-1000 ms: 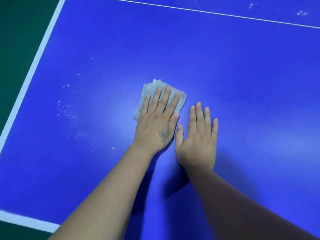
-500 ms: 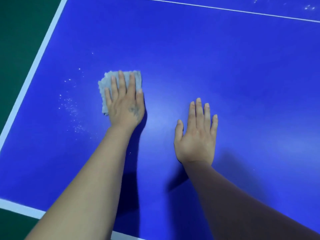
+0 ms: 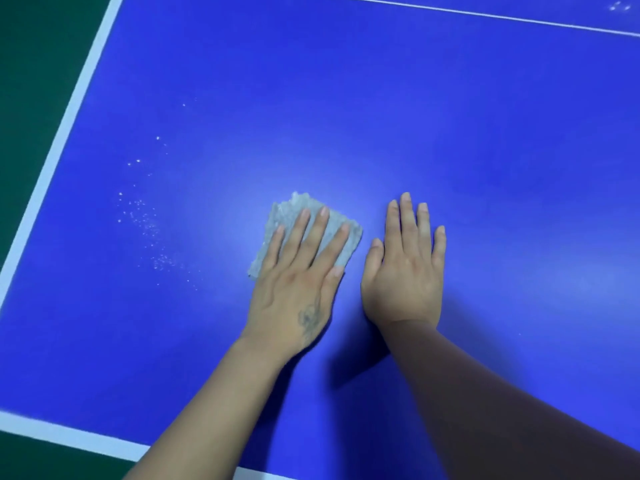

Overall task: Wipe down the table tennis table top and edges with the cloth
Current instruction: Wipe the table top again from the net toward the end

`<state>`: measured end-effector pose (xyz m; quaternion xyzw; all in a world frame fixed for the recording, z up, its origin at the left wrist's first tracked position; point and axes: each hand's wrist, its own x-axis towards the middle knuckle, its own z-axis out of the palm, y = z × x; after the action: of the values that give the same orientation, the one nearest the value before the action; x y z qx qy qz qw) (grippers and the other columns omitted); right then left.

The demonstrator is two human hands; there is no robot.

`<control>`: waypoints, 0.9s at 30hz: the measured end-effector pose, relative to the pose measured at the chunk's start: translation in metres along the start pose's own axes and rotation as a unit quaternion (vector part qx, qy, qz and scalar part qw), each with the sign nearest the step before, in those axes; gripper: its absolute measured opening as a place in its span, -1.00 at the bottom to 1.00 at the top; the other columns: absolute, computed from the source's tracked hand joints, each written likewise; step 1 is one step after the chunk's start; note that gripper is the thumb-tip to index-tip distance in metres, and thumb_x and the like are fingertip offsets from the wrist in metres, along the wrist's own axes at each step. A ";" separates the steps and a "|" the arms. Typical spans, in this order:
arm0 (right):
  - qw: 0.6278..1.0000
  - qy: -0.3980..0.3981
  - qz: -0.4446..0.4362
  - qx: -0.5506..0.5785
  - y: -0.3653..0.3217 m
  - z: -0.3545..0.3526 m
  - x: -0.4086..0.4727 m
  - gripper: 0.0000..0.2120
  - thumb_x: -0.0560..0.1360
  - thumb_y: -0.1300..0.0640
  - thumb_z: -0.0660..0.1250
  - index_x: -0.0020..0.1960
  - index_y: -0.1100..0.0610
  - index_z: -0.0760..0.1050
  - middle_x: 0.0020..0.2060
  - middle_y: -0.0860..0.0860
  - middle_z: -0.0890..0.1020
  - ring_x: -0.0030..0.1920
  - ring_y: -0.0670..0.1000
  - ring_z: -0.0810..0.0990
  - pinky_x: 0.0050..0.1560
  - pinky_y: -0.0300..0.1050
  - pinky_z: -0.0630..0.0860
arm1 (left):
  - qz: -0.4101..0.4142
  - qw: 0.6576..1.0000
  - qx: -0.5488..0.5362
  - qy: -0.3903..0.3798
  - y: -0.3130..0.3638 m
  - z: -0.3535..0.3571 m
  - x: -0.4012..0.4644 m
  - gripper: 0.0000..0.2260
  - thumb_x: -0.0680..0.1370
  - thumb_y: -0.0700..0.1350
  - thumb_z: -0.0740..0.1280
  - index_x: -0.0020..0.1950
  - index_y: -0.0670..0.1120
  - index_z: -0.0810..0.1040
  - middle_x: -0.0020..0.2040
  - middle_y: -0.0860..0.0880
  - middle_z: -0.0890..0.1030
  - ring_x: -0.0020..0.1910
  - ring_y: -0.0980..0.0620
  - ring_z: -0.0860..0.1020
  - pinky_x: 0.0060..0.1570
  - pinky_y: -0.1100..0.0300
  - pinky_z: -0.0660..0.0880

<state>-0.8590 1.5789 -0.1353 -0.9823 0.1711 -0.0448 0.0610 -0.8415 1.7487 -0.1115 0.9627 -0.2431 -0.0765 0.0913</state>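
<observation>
A blue table tennis table [image 3: 346, 98] with white border lines fills the view. A small grey cloth [image 3: 291, 211] lies flat on it near the middle. My left hand [image 3: 298, 282] presses down on the cloth with straight, spread fingers; most of the cloth is hidden under the fingers. My right hand [image 3: 407, 268] lies flat on the bare table just to the right of the cloth, fingers straight, touching nothing else.
White specks of dust [image 3: 145, 220] are scattered on the table to the left of the cloth. The table's left edge [image 3: 65, 133] and near edge [image 3: 69, 436] border a dark green floor [image 3: 31, 64]. A white line [image 3: 485, 15] crosses the far part.
My left hand slid the cloth out to the left half a second ago and has now brought it back right, next to my right hand. The right hand stayed flat in place.
</observation>
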 end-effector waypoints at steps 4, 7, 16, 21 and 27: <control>1.000 0.001 0.003 0.006 0.000 -0.001 0.000 -0.39 0.70 -0.02 -0.03 0.72 0.14 0.16 0.73 0.02 0.14 0.73 0.09 0.05 0.70 0.24 0.02 | -0.030 0.999 -0.003 -0.010 -0.053 -0.017 -0.022 -0.50 0.79 0.08 -0.05 0.76 0.12 0.04 0.76 0.03 -0.02 0.74 0.00 -0.12 0.70 -0.14 -0.08; 1.000 0.003 0.005 0.007 -0.001 -0.001 0.000 -0.39 0.71 -0.02 -0.02 0.72 0.14 0.17 0.73 0.02 0.16 0.73 0.10 0.07 0.70 0.24 0.04 | -0.103 0.995 -0.014 0.007 -0.091 -0.024 0.004 -0.49 0.78 0.12 -0.14 0.76 0.11 0.03 0.77 0.01 -0.04 0.74 -0.01 -0.14 0.69 -0.14 -0.13; 1.000 0.003 0.007 0.027 -0.003 -0.002 -0.001 -0.40 0.72 -0.03 -0.01 0.72 0.12 0.19 0.73 -0.01 0.16 0.73 0.07 0.05 0.70 0.22 -0.01 | -0.063 0.997 -0.011 0.040 -0.045 -0.008 0.085 -0.46 0.76 0.12 -0.11 0.76 0.05 0.04 0.76 -0.09 -0.02 0.74 -0.15 -0.09 0.68 -0.21 -0.13; 1.000 0.009 0.009 0.026 -0.005 -0.004 -0.002 -0.42 0.73 -0.02 -0.01 0.72 0.12 0.18 0.73 -0.01 0.15 0.73 0.07 0.04 0.71 0.20 -0.02 | 0.044 0.998 -0.002 0.036 -0.029 0.008 0.004 -0.49 0.80 0.08 -0.03 0.76 0.02 0.09 0.76 -0.09 0.05 0.74 -0.12 -0.03 0.67 -0.21 -0.02; 1.000 -0.001 0.011 0.023 -0.003 -0.006 -0.003 -0.43 0.75 -0.01 -0.01 0.73 0.11 0.15 0.73 -0.02 0.13 0.73 0.07 0.03 0.72 0.18 -0.04 | 0.002 1.000 -0.014 -0.025 -0.081 -0.011 -0.091 -0.47 0.78 0.15 0.02 0.75 0.13 0.05 0.76 0.04 -0.03 0.74 0.00 -0.13 0.70 -0.15 -0.07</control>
<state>-0.8611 1.5818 -0.1293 -0.9787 0.1809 -0.0475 0.0845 -0.8817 1.8645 -0.1089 0.9584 -0.2466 -0.1041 0.0991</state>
